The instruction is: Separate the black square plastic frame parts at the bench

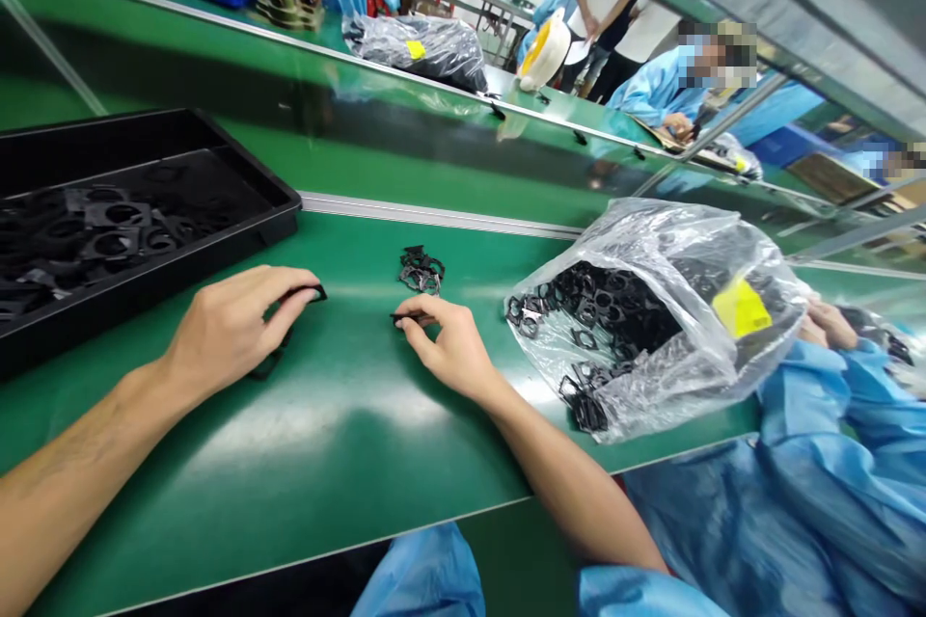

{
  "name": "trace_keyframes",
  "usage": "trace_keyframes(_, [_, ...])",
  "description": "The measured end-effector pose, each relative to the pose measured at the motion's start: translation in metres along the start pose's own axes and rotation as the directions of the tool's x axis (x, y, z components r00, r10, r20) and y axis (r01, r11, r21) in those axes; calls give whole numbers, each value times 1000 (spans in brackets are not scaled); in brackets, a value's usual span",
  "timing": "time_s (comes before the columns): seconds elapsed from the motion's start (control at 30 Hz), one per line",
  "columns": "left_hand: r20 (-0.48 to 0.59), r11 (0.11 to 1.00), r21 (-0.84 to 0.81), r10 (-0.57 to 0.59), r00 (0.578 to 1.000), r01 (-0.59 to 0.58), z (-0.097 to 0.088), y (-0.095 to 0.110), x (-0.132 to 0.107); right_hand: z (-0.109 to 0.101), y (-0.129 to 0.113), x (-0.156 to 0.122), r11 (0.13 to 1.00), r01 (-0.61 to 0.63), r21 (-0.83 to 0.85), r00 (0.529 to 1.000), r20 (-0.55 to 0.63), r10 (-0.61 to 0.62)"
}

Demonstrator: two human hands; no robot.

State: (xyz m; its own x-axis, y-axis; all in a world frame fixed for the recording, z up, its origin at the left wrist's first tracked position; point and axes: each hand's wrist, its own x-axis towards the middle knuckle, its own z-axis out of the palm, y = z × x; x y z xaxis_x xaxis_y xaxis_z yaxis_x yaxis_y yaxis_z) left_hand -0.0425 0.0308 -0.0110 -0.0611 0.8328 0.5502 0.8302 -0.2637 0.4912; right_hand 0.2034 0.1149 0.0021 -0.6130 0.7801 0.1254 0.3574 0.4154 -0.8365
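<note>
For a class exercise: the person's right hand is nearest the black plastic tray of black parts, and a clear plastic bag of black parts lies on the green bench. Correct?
No: the head view shows the black plastic tray beside the left hand, not the right hand. The clear plastic bag does lie on the green bench.

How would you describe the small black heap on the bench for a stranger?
On the green workbench, a black tray sits left, a clear plastic bag right. Between them, beyond the right hand, lies a small heap of black parts, loose on the bench.
</note>
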Motion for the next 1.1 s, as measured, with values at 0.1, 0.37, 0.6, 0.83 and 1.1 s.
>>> trace_keyframes(0.1, [10,996,-73,43,999,-42,3,13,-2,0,-3,-2,993,9,118,1000,7,-10])
trace_keyframes(0.37, [21,994,-80,71,997,-69,10,21,-5,0,-6,-5,976,141,-166,988,-37,-149])
trace_keyframes(0.6, [26,962,-272,30,999,-22,14,43,-4,3,-17,-2,908,-185,376,983,91,162])
trace_keyframes(0.83, [12,963,-244,119,993,-112,25,40,-7,12,-13,3,674,-445,590,893,350,283])
trace_keyframes(1.1, [-100,966,-160,188,977,-202,29,34,-8,10,-15,4,633,-482,606,874,382,299])
